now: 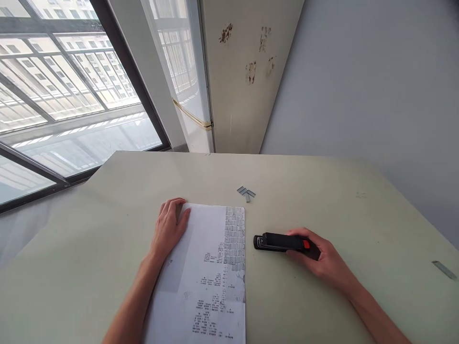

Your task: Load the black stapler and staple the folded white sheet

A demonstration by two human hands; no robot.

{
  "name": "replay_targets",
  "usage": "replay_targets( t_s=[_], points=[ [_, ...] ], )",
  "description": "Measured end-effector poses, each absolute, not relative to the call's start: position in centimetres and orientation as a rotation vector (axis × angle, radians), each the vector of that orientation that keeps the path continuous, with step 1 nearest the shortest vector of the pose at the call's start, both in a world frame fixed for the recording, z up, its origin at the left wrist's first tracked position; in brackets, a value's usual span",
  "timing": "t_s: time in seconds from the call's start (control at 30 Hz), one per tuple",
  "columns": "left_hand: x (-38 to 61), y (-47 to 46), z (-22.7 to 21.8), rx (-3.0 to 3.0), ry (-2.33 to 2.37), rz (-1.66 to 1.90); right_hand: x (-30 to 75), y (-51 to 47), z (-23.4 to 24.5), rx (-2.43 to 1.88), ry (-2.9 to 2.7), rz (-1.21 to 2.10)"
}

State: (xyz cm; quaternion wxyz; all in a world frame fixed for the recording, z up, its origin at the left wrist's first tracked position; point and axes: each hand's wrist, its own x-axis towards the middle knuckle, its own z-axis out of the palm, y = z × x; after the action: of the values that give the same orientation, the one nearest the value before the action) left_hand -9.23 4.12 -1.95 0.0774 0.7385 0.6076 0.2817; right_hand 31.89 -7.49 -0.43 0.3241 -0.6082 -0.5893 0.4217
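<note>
A white sheet of paper point(211, 277) lies on the pale table point(322, 191), its right edge and middle covered with many rows of staples. My left hand point(168, 227) rests on the sheet's top left corner, fingers curled and pressing it down. To the right of the sheet lies a black stapler point(278, 242) with a red end. My right hand point(317, 258) is wrapped round the stapler's back part, with its nose pointing at the paper.
A few loose strips of staples point(245, 192) lie just beyond the paper. Another staple strip point(444, 270) lies near the table's right edge. A large window point(71, 95) is at the left, a stained cabinet point(247, 71) behind the table, a grey wall at right.
</note>
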Motion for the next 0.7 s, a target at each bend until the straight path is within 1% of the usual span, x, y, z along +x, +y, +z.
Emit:
replay_targets(
  t_s=[0.23, 0.53, 0.63, 0.7],
  points=[
    [-9.2, 3.9, -1.8, 2.195, 1.839, 0.839, 32.1, -7.4, -0.9, -1.591, -1.561, 1.05],
    [-9.1, 3.8, -1.2, 2.261, 1.852, 0.854, 32.5, -7.4, -0.4, -1.546, -1.592, 1.113],
    [-8.9, 3.2, -0.7, 2.39, 1.72, 0.842, 32.4, -7.4, 0.0, -1.541, -1.578, 1.127],
    [-8.4, 2.0, -0.2, 2.498, 1.574, 0.743, 32.4, -7.3, 0.1, -1.537, -1.58, 1.135]
  ],
)
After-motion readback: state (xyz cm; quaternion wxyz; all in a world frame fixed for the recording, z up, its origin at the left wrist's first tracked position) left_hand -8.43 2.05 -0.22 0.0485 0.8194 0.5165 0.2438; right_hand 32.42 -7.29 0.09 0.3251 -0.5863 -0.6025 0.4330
